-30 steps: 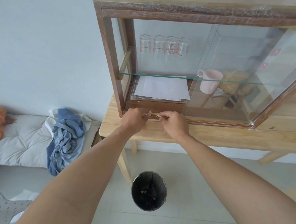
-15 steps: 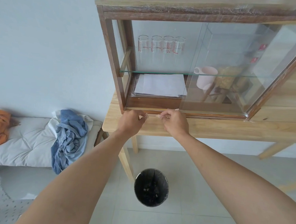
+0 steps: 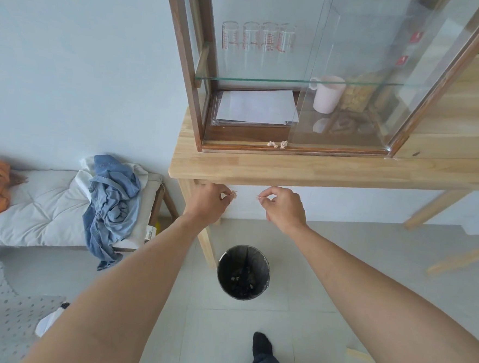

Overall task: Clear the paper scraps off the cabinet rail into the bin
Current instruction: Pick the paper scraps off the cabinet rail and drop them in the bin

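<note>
Pale floor tiles carry the bin [image 3: 243, 272] below a wooden table [image 3: 304, 169], on which the cabinet's rail [image 3: 235, 146] holds a few scraps [image 3: 277, 144] near its middle. I note my left hand [image 3: 207, 200] and right hand [image 3: 283, 207] each pinching a small scrap, held under the table edge, above the bin. I judge this the carry step; next, both hands go over the bin's mouth and let go, then return for the remainder.

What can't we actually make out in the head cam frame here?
- Scrap in the left hand: only a tiny tuft shows past the fingers.
- Scrap in the right hand: likewise, too small to size.
- Scraps on the cabinet rail: too small to count surely.
- Bin contents: dark liner, only pale flecks visible.
- Items behind the pink mug: blurred by glass door reflections.
- Cabinet top: cut off by the frame's upper edge.
</note>
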{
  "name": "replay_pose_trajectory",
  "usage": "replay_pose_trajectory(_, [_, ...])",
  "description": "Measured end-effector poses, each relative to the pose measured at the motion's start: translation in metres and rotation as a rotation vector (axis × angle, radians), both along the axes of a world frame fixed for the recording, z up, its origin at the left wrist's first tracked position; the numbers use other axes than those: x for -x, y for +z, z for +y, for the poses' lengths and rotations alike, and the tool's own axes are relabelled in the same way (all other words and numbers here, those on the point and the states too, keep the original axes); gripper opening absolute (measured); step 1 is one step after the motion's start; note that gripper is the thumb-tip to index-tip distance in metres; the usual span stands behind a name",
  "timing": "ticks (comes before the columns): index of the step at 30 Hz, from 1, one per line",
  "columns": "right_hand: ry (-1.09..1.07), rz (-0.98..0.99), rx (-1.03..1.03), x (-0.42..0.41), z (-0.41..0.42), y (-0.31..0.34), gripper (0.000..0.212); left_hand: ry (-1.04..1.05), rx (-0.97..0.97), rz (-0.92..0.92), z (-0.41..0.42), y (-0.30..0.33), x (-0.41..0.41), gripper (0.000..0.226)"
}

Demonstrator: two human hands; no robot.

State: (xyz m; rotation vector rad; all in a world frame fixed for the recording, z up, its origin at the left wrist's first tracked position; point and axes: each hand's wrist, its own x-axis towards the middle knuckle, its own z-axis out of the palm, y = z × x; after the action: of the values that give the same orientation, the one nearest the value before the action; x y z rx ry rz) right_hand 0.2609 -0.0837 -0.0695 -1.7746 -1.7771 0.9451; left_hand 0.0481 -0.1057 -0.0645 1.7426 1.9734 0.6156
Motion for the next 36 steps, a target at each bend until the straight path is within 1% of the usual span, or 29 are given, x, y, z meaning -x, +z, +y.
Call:
replay_pose_trajectory(5, [0.032,-0.054,0.077,-0.008,-0.014,-0.032,0.014,-0.013,0.093,0.004,-0.011,-0.033,-0.005,0.026])
replay_pose_trajectory(16, [0.126,-0.121,0.211,-0.011,-0.005,-0.119,0.013,0.044,0.268,-0.030,-0.009,-0.119,-0.020,0.019])
replay_pose_trajectory(18, [0.130,-0.111,0.249,-0.011,0.000,-0.129,0.013,0.056,0.319,-0.040,-0.007,-0.129,-0.021,0.022])
replay_pose_trajectory(22, [0.131,-0.090,0.285,-0.012,0.005,-0.146,0.026,0.060,0.390,-0.025,-0.005,-0.148,-0.019,0.036])
replay_pose_trajectory(25, [0.120,-0.103,0.292,-0.016,0.008,-0.148,0.031,0.069,0.413,-0.023,-0.005,-0.153,-0.017,0.038])
replay_pose_trajectory(29, [0.113,-0.106,0.254,-0.020,0.010,-0.141,0.034,0.081,0.391,-0.030,-0.005,-0.147,-0.016,0.037])
replay_pose_trajectory(36, [0.107,-0.044,0.140,-0.020,0.011,-0.102,0.035,0.033,0.274,-0.033,0.003,-0.106,-0.016,0.040])
